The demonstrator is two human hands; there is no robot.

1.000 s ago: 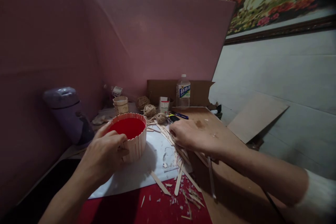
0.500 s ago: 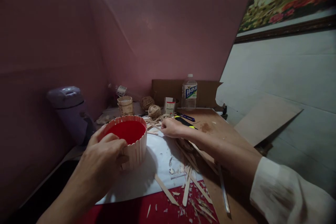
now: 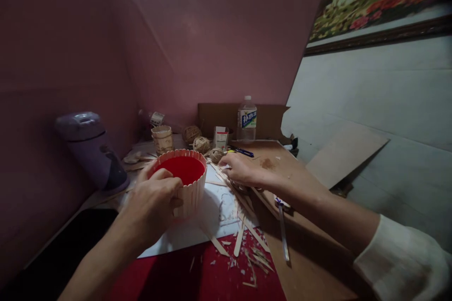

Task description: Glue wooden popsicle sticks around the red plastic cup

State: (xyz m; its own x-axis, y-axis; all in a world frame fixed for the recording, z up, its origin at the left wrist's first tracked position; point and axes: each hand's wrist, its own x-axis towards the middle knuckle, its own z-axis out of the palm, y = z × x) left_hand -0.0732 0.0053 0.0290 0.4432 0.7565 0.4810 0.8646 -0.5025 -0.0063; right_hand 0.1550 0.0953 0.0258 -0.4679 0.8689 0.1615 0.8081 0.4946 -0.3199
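My left hand (image 3: 158,202) grips the near wall of a round container (image 3: 192,200) faced with upright wooden craft sticks. Its inside is red, and my fingers reach over the rim. Across from it, my right hand (image 3: 238,169) is down at a pile of loose craft sticks (image 3: 243,203), fingers curled in toward the thumb. Whatever lies between those fingertips is too small to make out. A ball of twine (image 3: 216,154) sits just beyond the fingertips. White paper (image 3: 212,197) lies under the container and part of the sticks.
Farther back stand a small stick-covered cup (image 3: 162,140), more twine balls (image 3: 201,145) and a plastic bottle (image 3: 247,120). A blue cutter (image 3: 242,151) lies on the brown board (image 3: 296,244). At left is a purple flask (image 3: 92,150). Scraps litter the red surface (image 3: 212,277).
My right hand has drawn slightly back over the stick pile, its fingers shifting. The container in my left hand sits a little farther right in view. The whole view has shifted slightly.
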